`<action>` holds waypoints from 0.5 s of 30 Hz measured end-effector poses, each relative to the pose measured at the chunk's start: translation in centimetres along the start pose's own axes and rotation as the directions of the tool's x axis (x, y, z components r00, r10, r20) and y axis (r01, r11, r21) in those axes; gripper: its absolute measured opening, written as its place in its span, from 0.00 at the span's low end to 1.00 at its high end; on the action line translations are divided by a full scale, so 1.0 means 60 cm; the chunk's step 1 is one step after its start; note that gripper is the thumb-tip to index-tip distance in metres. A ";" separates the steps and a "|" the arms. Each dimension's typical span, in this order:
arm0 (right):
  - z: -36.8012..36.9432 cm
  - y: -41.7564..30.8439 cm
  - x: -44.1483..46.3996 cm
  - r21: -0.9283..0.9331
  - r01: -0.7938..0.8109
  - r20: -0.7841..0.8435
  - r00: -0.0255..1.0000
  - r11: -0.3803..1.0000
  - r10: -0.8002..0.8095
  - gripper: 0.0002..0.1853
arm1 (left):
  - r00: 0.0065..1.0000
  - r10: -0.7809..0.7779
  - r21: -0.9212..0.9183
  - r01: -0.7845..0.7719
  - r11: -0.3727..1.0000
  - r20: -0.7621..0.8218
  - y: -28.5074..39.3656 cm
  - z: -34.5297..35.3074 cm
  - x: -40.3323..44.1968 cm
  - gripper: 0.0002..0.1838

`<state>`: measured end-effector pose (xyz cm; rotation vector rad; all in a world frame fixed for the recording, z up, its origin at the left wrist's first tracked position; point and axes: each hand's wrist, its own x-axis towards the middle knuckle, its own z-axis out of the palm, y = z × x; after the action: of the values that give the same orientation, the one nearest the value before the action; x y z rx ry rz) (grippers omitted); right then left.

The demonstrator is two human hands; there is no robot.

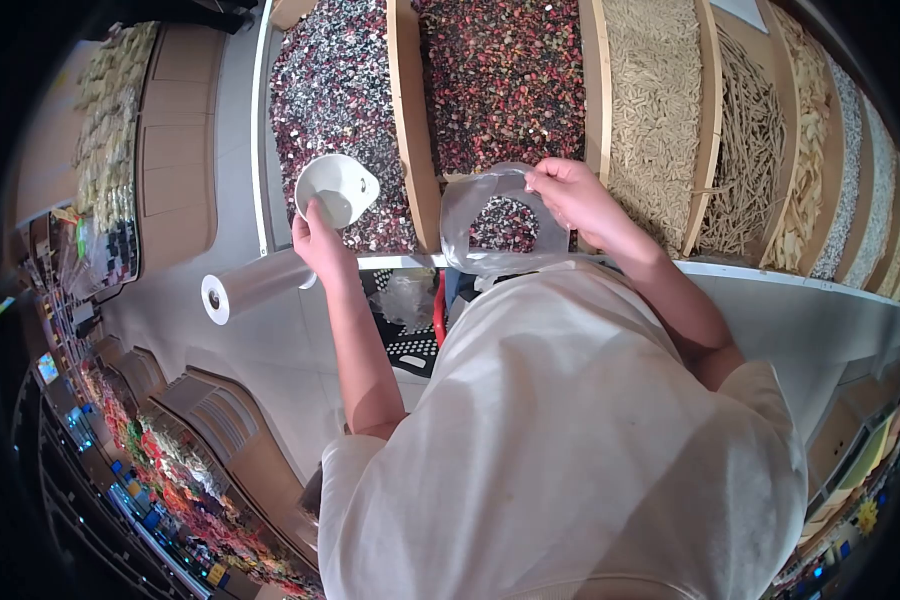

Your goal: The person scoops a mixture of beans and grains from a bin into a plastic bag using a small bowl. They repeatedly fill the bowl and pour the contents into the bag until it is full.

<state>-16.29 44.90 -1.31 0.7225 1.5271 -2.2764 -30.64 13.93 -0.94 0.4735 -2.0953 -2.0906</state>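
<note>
My left hand (320, 240) grips a white plastic scoop (338, 182) near its lower edge. The scoop is tilted with its opening toward me, and its inside looks bare. It is over the bin of dark red and white dried pieces (340, 90). On the right, my right hand (570, 200) pinches the rim of a clear plastic bag (457, 228) and holds its mouth open. Dark red and white pieces (505, 222) show inside the bag, which hangs at the front edge of the bins, apart from the scoop.
A wooden divider (417, 110) separates the bins. Ahead is a bin of red and brown dried pieces (505, 80); rightward are pale sticks (655, 110) and brown twigs (745, 140). A roll of clear bags (255, 285) sticks out below my left wrist.
</note>
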 end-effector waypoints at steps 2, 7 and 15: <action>0.000 -0.002 -0.002 0.015 -0.003 0.000 1.000 1.000 0.003 0.10 | 0.998 -0.057 0.069 0.058 0.996 -0.011 -0.052 -0.046 0.049 0.11; -0.002 0.000 -0.001 -0.010 0.028 0.007 1.000 1.000 -0.028 0.09 | 0.997 -0.048 0.428 0.067 0.901 -0.055 -0.181 -0.104 0.106 0.14; -0.009 0.005 -0.012 -0.151 0.112 -0.002 0.993 0.982 -0.114 0.12 | 0.993 -0.070 0.864 -0.051 0.500 0.099 -0.192 -0.112 0.097 0.18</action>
<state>-15.40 45.28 -1.29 0.6219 1.7651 -2.2082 -32.61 5.87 -12.91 0.4383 -3.1211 -0.8586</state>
